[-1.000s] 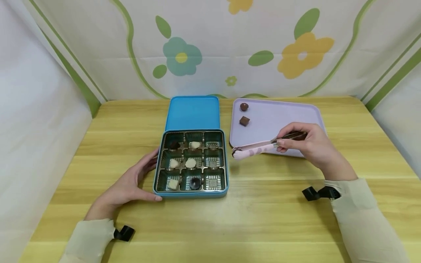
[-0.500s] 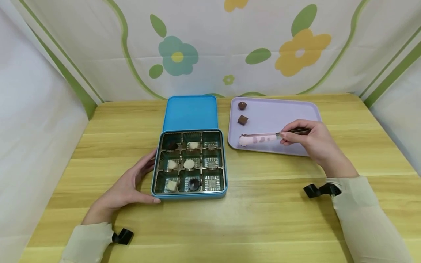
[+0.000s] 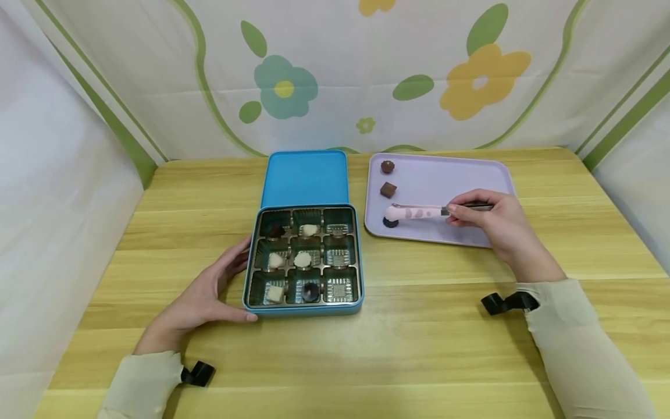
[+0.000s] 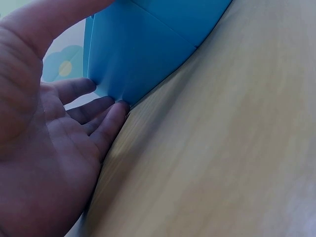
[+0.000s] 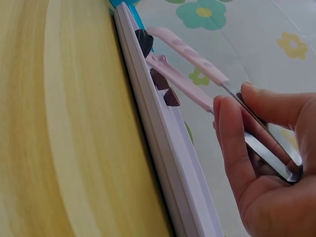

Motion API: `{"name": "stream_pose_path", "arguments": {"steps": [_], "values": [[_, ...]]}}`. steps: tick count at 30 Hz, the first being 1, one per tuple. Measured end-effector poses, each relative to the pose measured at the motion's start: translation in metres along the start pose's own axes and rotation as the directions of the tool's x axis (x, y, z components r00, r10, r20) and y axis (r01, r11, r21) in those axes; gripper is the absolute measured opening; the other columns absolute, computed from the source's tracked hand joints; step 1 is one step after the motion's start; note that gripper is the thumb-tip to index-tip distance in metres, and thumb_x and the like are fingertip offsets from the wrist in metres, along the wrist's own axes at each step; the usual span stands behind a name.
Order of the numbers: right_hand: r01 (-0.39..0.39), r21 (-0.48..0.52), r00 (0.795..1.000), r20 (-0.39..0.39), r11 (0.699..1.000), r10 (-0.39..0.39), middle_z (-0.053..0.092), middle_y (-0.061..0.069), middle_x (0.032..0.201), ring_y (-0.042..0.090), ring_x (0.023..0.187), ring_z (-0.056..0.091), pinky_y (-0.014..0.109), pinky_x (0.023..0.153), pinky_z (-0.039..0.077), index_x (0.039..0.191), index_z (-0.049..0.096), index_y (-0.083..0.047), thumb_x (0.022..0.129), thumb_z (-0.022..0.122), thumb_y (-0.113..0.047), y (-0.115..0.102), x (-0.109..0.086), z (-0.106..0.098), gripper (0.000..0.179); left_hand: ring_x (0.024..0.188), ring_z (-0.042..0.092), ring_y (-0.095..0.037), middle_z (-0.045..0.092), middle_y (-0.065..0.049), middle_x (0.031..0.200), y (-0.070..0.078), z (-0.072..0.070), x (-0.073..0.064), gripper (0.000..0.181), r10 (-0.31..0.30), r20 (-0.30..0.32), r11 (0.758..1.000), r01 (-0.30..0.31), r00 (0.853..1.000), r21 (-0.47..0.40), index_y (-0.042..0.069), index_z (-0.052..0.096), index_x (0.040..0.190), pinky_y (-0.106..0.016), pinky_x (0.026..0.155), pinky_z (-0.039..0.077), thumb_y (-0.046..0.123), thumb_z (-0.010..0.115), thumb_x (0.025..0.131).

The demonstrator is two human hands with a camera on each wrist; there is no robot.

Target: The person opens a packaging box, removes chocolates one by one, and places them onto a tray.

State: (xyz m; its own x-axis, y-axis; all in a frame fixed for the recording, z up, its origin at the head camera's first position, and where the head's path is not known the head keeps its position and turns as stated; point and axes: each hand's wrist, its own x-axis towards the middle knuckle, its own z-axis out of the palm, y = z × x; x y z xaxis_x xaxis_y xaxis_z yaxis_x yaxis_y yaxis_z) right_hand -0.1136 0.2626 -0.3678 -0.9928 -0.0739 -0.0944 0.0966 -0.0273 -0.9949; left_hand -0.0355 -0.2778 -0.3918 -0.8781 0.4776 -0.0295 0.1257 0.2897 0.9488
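Note:
My right hand [image 3: 487,224] pinches a pair of tongs [image 3: 421,212] with pink paw-shaped tips over the lilac tray [image 3: 445,169]. Just below the tips, a dark round chocolate [image 3: 390,222] sits on the tray. In the right wrist view the tong arms [image 5: 185,54] stand apart, with the dark chocolate [image 5: 143,43] at their ends. Left of the tray is a blue tin [image 3: 309,311] with a nine-cell insert. My left hand [image 3: 199,297] rests against its left side, thumb at the front corner, extended fingers [image 4: 106,126] touching the tin wall [image 4: 143,54].
Two brown chocolates, one fluted [image 3: 387,167] and one square [image 3: 388,190], lie along the tray's left side. White and dark chocolates fill several cells of the tin; its right column holds none. The blue lid [image 3: 305,177] lies behind it. A flowered curtain [image 3: 340,75] backs the table.
My right hand has moved the tongs from the tray's front left edge onto the tray. The dark chocolate they held now sits there, and the tips have risen off it. The left hand stays put.

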Motion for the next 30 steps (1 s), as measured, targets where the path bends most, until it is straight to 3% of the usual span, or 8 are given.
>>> {"name": "stream_pose_path", "arguments": {"steps": [14, 22, 30], "values": [[0.011, 0.027, 0.999, -0.036, 1.0, -0.01, 0.078, 0.001, 0.092, 0.015, 0.077, 0.08, 0.028, 0.076, 0.067, 0.1, 0.08, -0.001, 0.091, 0.082, 0.003, -0.0048, -0.0018, -0.0019, 0.01, 0.151, 0.038, 0.002, 0.026, -0.013, 0.178, 0.0001, 0.0008, 0.0, 0.134, 0.002, -0.007, 1.0, -0.002, 1.0, -0.006, 0.026, 0.021, 0.174, -0.008, 0.12, 0.032, -0.006, 0.097, 0.068], [-0.026, -0.155, 0.997, -0.082, 0.988, 0.013, 0.08, -0.004, 0.09, 0.013, 0.074, 0.079, 0.027, 0.077, 0.066, 0.099, 0.081, -0.007, 0.093, 0.085, -0.009, -0.0087, -0.0028, 0.0005, 0.007, 0.151, 0.038, 0.002, 0.026, -0.013, 0.178, 0.0002, -0.0002, 0.001, 0.134, 0.006, -0.009, 1.0, -0.006, 1.0, 0.005, 0.025, 0.022, 0.174, -0.008, 0.119, 0.032, -0.005, 0.098, 0.067], [0.012, -0.12, 0.998, -0.059, 0.993, -0.019, 0.079, -0.003, 0.089, 0.013, 0.074, 0.079, 0.027, 0.076, 0.066, 0.101, 0.08, -0.003, 0.092, 0.084, -0.004, -0.0059, -0.0025, 0.0034, 0.01, 0.152, 0.037, 0.003, 0.025, -0.013, 0.178, 0.0003, -0.001, 0.0009, 0.134, 0.003, -0.004, 1.0, -0.003, 1.0, 0.003, 0.027, 0.021, 0.174, -0.008, 0.12, 0.031, -0.005, 0.098, 0.068]]}}
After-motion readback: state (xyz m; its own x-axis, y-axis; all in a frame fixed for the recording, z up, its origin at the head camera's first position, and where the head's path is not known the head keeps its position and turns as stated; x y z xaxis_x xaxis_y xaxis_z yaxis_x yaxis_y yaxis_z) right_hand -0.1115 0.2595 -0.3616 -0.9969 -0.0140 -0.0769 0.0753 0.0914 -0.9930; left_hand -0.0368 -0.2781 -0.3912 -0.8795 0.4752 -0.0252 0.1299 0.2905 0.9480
